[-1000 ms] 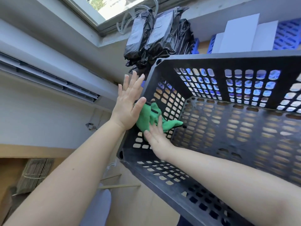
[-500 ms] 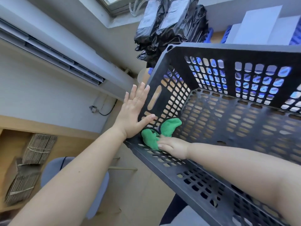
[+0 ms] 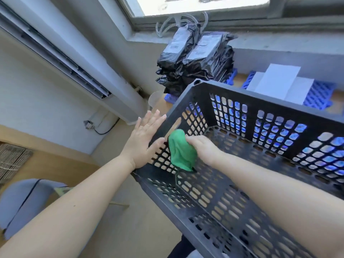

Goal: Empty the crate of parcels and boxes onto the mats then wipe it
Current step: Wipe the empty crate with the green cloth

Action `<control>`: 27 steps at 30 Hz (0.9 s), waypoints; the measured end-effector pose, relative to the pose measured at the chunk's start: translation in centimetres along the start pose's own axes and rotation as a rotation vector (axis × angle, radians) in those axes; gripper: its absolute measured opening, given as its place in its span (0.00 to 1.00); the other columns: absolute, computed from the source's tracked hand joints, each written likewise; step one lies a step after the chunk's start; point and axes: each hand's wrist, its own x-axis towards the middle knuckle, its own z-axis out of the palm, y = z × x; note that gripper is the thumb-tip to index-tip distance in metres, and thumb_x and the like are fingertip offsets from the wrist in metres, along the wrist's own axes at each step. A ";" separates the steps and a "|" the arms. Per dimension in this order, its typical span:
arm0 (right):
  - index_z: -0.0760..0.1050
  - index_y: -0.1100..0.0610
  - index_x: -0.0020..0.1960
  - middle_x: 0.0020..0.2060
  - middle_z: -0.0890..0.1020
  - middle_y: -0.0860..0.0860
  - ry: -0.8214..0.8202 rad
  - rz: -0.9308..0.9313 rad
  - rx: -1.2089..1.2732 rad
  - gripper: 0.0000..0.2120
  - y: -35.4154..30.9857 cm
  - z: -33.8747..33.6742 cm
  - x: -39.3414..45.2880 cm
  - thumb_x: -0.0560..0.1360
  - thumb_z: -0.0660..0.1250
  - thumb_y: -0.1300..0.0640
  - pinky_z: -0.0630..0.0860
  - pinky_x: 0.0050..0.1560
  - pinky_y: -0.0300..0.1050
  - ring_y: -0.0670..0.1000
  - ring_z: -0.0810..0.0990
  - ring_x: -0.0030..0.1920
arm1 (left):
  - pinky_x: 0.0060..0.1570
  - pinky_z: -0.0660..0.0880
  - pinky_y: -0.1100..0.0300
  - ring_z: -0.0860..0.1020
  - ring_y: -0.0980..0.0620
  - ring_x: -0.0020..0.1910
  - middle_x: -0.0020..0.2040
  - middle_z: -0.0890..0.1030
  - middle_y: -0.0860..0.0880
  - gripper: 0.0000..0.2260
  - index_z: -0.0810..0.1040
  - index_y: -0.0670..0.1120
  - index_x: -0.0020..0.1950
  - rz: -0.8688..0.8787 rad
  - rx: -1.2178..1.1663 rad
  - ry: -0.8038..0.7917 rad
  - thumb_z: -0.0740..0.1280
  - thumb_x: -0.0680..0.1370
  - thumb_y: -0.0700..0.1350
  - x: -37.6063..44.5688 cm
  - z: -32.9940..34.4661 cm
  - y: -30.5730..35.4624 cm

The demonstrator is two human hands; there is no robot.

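Observation:
A black perforated plastic crate point(image 3: 260, 94) fills the right half of the view, tilted, with nothing inside but a green cloth point(image 3: 181, 151). My left hand point(image 3: 143, 140) lies flat with straight fingers against the outside of the crate's left end wall. My right hand point(image 3: 203, 148) is inside the crate and grips the bunched green cloth against the inner face of that same wall. Black wrapped parcels point(image 3: 195, 58) are stacked behind the crate on blue mats point(image 3: 316, 95), with white flat boxes point(image 3: 279, 82) to their right.
A wall air conditioner point(image 3: 61, 58) runs along the left. A window point(image 3: 204, 6) sits above the parcels. A grey chair point(image 3: 24, 202) stands at lower left, beside a wooden shelf point(image 3: 55, 164) holding a bundle of flat cardboard point(image 3: 11, 161).
My right hand has moved the green cloth up from the crate's lower left corner along the end wall and bunched it. The view has tilted up toward the window.

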 end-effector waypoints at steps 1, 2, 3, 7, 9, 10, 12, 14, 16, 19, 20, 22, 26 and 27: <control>0.72 0.52 0.32 0.31 0.74 0.43 0.052 -0.082 0.068 0.17 -1.8 -1.0 0.1 0.78 0.57 0.50 0.67 0.40 0.44 0.44 0.71 0.35 | 0.78 0.44 0.44 0.45 0.52 0.80 0.80 0.56 0.50 0.26 0.55 0.56 0.79 -0.035 -0.030 0.050 0.52 0.81 0.57 -0.1 -0.1 0.0; 0.70 0.51 0.30 0.28 0.73 0.40 0.093 -0.165 0.095 0.18 -3.7 -1.8 0.0 0.79 0.58 0.53 0.66 0.37 0.40 0.41 0.69 0.33 | 0.78 0.44 0.44 0.46 0.51 0.80 0.80 0.58 0.50 0.25 0.56 0.56 0.78 -0.069 -0.055 0.098 0.51 0.81 0.57 -0.2 -0.2 0.1; 0.69 0.49 0.30 0.26 0.72 0.39 0.130 -0.246 0.060 0.18 -5.6 -2.2 0.0 0.79 0.58 0.55 0.65 0.35 0.37 0.39 0.68 0.31 | 0.78 0.44 0.44 0.47 0.51 0.80 0.79 0.60 0.49 0.24 0.57 0.56 0.78 -0.100 -0.069 0.137 0.51 0.81 0.57 -0.3 -0.2 0.2; 0.83 0.57 0.44 0.40 0.81 0.42 0.227 -0.521 -0.307 0.18 -10.8 -1.6 1.5 0.80 0.57 0.51 0.70 0.49 0.43 0.46 0.77 0.45 | 0.78 0.43 0.45 0.50 0.45 0.80 0.76 0.66 0.46 0.34 0.70 0.50 0.72 -0.284 0.299 0.091 0.46 0.77 0.69 -0.7 -0.6 1.0; 0.84 0.57 0.48 0.44 0.80 0.42 0.198 -0.573 -0.459 0.18 -12.2 0.0 2.7 0.80 0.58 0.50 0.70 0.55 0.46 0.49 0.75 0.51 | 0.77 0.44 0.44 0.50 0.43 0.80 0.78 0.63 0.45 0.38 0.66 0.50 0.75 -0.382 0.475 -0.025 0.44 0.75 0.73 -1.6 -0.4 1.4; 0.84 0.57 0.45 0.41 0.79 0.43 0.125 -0.622 -0.560 0.18 -12.3 0.9 3.1 0.79 0.58 0.50 0.71 0.56 0.49 0.49 0.73 0.49 | 0.77 0.44 0.43 0.50 0.42 0.79 0.78 0.62 0.45 0.38 0.61 0.51 0.78 -0.436 0.481 -0.045 0.45 0.75 0.73 -2.2 -0.1 1.5; 0.81 0.56 0.41 0.36 0.75 0.45 -0.064 -0.653 -0.819 0.21 -11.1 2.8 3.9 0.78 0.54 0.46 0.73 0.53 0.55 0.50 0.73 0.45 | 0.77 0.43 0.43 0.47 0.41 0.79 0.80 0.57 0.44 0.37 0.51 0.53 0.81 -0.529 0.456 -0.083 0.48 0.76 0.71 -2.9 0.2 1.5; 0.81 0.55 0.47 0.39 0.77 0.47 -0.147 -0.652 -1.104 0.23 -9.1 4.0 4.2 0.77 0.51 0.43 0.72 0.55 0.58 0.55 0.76 0.48 | 0.76 0.39 0.42 0.40 0.41 0.79 0.81 0.49 0.43 0.37 0.47 0.53 0.82 -0.566 0.400 -0.139 0.51 0.77 0.68 -3.3 0.5 1.6; 0.79 0.54 0.51 0.41 0.79 0.50 -0.107 -0.736 -1.275 0.19 -7.4 4.1 4.5 0.76 0.54 0.45 0.73 0.53 0.60 0.58 0.78 0.49 | 0.77 0.38 0.44 0.37 0.43 0.79 0.82 0.46 0.44 0.38 0.51 0.49 0.81 -0.568 0.295 -0.132 0.56 0.77 0.67 -3.3 0.0 2.4; 0.77 0.53 0.54 0.43 0.79 0.51 -0.072 -0.851 -1.398 0.16 -6.7 2.8 5.5 0.77 0.56 0.46 0.75 0.51 0.56 0.58 0.79 0.49 | 0.76 0.37 0.49 0.37 0.45 0.79 0.81 0.42 0.47 0.37 0.47 0.46 0.81 -0.572 0.204 -0.131 0.58 0.80 0.62 -3.3 -1.0 3.5; 0.78 0.53 0.55 0.43 0.79 0.51 -0.076 -0.853 -1.428 0.17 -6.9 2.2 5.9 0.78 0.56 0.46 0.75 0.50 0.55 0.58 0.79 0.49 | 0.76 0.36 0.49 0.36 0.46 0.79 0.81 0.42 0.48 0.36 0.45 0.46 0.81 -0.557 0.211 -0.123 0.57 0.81 0.61 -3.2 -1.2 3.7; 0.77 0.52 0.57 0.44 0.80 0.52 -0.093 -0.788 -1.479 0.18 -7.5 0.7 6.6 0.79 0.53 0.45 0.74 0.51 0.55 0.58 0.79 0.49 | 0.76 0.35 0.48 0.37 0.46 0.79 0.80 0.42 0.51 0.33 0.45 0.47 0.81 -0.537 0.231 -0.115 0.55 0.83 0.60 -3.3 -1.0 3.5; 0.74 0.51 0.64 0.53 0.79 0.53 -0.088 -0.572 -1.577 0.27 -9.4 -3.7 7.8 0.79 0.45 0.40 0.67 0.61 0.57 0.58 0.74 0.62 | 0.76 0.37 0.42 0.37 0.47 0.79 0.82 0.46 0.49 0.29 0.49 0.53 0.81 -0.468 0.284 -0.106 0.52 0.83 0.60 -3.2 0.2 2.3; 0.72 0.50 0.67 0.58 0.77 0.53 -0.072 -0.484 -1.596 0.26 -10.0 -5.0 8.1 0.80 0.45 0.39 0.64 0.64 0.57 0.57 0.70 0.67 | 0.76 0.37 0.42 0.37 0.47 0.79 0.82 0.46 0.49 0.28 0.50 0.53 0.81 -0.466 0.277 -0.106 0.52 0.83 0.60 -3.2 0.5 2.0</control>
